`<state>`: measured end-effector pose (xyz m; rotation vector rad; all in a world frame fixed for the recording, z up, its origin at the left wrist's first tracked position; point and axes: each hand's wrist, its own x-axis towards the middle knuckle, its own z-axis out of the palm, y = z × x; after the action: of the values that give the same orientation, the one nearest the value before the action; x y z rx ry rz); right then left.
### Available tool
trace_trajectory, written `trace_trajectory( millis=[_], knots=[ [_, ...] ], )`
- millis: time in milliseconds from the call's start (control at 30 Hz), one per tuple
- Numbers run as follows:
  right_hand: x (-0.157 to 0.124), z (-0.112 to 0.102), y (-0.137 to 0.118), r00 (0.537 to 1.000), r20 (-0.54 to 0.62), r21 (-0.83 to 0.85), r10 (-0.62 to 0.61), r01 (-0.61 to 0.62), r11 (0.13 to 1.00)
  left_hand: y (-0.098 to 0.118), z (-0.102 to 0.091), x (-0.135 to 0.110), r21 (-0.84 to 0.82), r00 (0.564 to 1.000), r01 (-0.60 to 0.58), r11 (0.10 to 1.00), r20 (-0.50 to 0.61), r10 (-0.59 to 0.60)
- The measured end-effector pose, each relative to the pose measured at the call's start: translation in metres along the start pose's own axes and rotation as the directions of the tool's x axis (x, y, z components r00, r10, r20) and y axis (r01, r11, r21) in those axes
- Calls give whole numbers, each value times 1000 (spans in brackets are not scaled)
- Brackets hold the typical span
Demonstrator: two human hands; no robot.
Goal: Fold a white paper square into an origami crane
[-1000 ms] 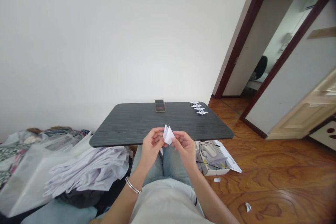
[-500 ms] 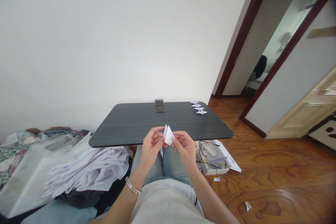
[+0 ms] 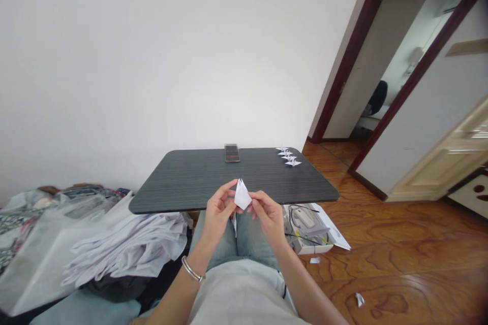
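Note:
A small folded white paper [image 3: 242, 196], kite-shaped with narrow points at its top, is held just above the near edge of the dark table [image 3: 198, 183]. My left hand [image 3: 218, 211] pinches its left side between thumb and fingers. On the other side, my right hand [image 3: 268, 212] grips the lower right corner with thumb and index finger. Several white origami cranes [image 3: 292, 163] stand in a row at the table's far right.
A phone [image 3: 232, 153] leans at the table's back edge by the wall. Left of the table lie heaped clothes [image 3: 129, 249] and plastic bags. To the right, a white box [image 3: 312, 249] of cables stands on the wooden floor, with paper scraps [image 3: 360, 299] nearby.
The folded paper has turned in my fingers: its points, spread apart before, now sit closer together, and a broad flat face shows. Both hands have stayed nearly in place.

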<state>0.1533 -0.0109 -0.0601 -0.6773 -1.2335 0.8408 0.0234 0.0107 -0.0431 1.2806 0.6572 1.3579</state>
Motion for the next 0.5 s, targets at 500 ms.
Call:
trace_trajectory(
  millis=[500],
  knots=[
    [3,-6,8,998,38,-45,55,-53,998,2,-1,-1,16,999,37,999,11,-38]
  ],
)
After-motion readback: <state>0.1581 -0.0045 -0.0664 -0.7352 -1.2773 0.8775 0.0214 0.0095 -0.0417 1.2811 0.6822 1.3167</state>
